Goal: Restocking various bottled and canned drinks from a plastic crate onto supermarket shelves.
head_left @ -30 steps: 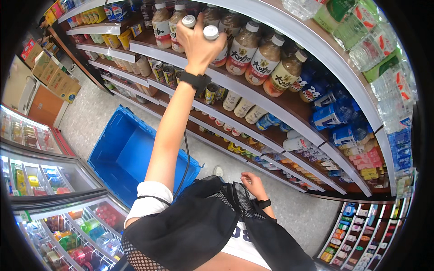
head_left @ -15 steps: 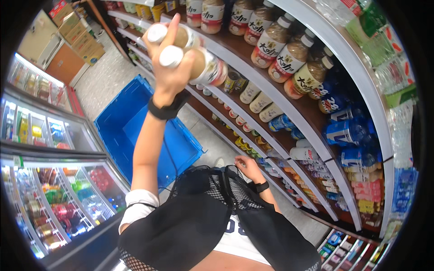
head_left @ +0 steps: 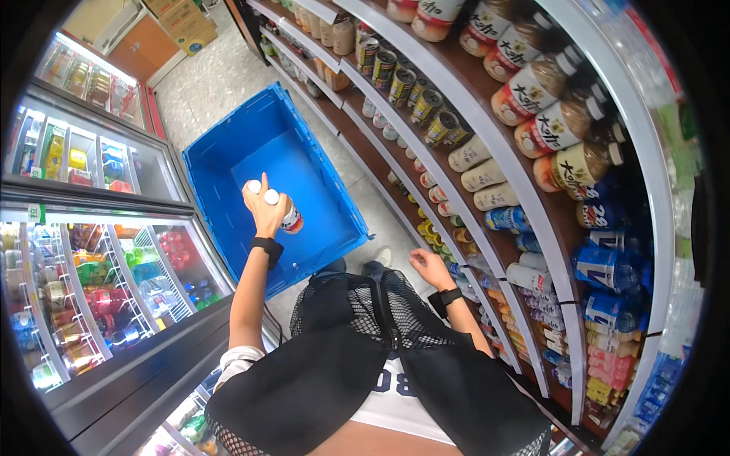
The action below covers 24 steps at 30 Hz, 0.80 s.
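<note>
Head view, looking down: two white-capped bottles [head_left: 280, 209], gripped together in the left hand [head_left: 265, 211], fingers closed round their necks, held above the open blue plastic crate [head_left: 228, 163] on the speckled floor [head_left: 217, 76]. Black wristband [head_left: 267, 248] on that wrist. Right hand [head_left: 430, 267], low by the hip beside the lower shelf edge, holding nothing, fingers loosely curled; whether fully closed, cannot tell. Black mesh bag [head_left: 357, 334] hanging against the body between the two arms. To the right, curved brown shelves [head_left: 487, 129] packed with bottles and cans. To the left, glass-doored coolers [head_left: 91, 251] stocked with coloured drinks. Cardboard boxes [head_left: 182, 19] stacked at the far end.
</note>
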### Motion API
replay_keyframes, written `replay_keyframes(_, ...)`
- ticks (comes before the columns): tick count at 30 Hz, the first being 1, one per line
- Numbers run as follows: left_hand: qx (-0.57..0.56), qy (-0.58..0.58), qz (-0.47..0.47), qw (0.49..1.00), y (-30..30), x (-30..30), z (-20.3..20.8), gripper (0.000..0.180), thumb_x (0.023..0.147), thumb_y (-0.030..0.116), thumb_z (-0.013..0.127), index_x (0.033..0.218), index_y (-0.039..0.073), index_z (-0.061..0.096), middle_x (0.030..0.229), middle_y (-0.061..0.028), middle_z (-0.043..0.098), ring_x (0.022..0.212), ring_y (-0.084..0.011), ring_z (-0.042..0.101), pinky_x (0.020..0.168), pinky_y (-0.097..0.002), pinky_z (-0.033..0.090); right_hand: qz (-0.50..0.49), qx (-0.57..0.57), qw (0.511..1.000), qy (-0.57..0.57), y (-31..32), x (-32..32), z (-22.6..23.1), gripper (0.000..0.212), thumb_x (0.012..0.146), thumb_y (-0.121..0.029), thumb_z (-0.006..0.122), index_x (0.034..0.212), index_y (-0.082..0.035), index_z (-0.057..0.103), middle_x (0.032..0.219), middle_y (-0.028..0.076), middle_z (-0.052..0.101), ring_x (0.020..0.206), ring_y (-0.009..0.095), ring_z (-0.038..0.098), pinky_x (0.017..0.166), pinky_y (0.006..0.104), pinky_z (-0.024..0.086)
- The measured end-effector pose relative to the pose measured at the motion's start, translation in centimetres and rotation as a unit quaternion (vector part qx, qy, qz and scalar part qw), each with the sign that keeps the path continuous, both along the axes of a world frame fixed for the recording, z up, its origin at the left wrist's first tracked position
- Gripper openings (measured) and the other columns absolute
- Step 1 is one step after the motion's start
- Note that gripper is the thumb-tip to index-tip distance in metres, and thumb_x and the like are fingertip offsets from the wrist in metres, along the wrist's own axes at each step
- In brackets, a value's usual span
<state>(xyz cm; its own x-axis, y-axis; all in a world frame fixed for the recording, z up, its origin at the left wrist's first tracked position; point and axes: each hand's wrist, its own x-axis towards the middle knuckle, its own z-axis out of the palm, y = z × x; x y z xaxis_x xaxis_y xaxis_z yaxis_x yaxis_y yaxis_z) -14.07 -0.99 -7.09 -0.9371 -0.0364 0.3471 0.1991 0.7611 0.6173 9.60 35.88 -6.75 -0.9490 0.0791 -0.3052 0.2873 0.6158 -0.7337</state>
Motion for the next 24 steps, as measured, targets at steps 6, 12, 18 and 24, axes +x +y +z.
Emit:
replay_keyframes(6,0.021,-0.086,0.02,0.996,-2.2,-1.2,-7.1,0.069,0.067,0.027,0.067,0.127,-0.003,0.054,0.131,-0.03,0.035,0.123,-0.0409,0.036,0.106,-0.0448,0.03,-0.021,0.017,0.997,-0.074,-2.0,3.1,-1.6,0.028,0.084,-0.024,0.065,0.104,-0.004,0.065,0.089,0.014,0.07,0.079,0.025,0.069,0.073,0.0362,0.054)
replay_keyframes(12,0.054,-0.131,-0.002,0.99,-2.2,-2.9,-12.0,0.069,0.071,0.026,0.067,0.132,-0.002,0.05,0.138,-0.0308,0.028,0.13,-0.0441,0.031,0.11,-0.0454,0.03,-0.056,0.051,0.987,-0.141,-6.1,4.0,0.6,0.027,0.084,-0.023,0.065,0.103,-0.004,0.065,0.088,0.014,0.07,0.078,0.024,0.068,0.071,0.0359,0.054)
replay_keyframes(18,0.048,-0.171,-0.034,0.984,-2.5,-4.2,-15.7,0.071,0.071,0.027,0.07,0.134,0.001,0.049,0.141,-0.0297,0.027,0.13,-0.0441,0.033,0.11,-0.0455,0.031,-0.081,0.021,0.98,-0.18,-10.5,4.5,0.8,0.024,0.085,-0.018,0.062,0.104,-0.005,0.065,0.09,0.012,0.07,0.081,0.025,0.068,0.075,0.0355,0.054)
replay_keyframes(24,0.0,-0.094,-0.056,0.994,-4.1,-3.9,-17.4,0.051,0.082,0.017,0.058,0.131,0.006,0.052,0.138,-0.0295,0.034,0.124,-0.0454,0.041,0.104,-0.0478,0.035,-0.076,0.022,0.982,-0.174,-13.5,4.6,0.5,0.023,0.084,-0.014,0.06,0.105,-0.007,0.066,0.093,0.014,0.07,0.084,0.028,0.068,0.077,0.037,0.054)
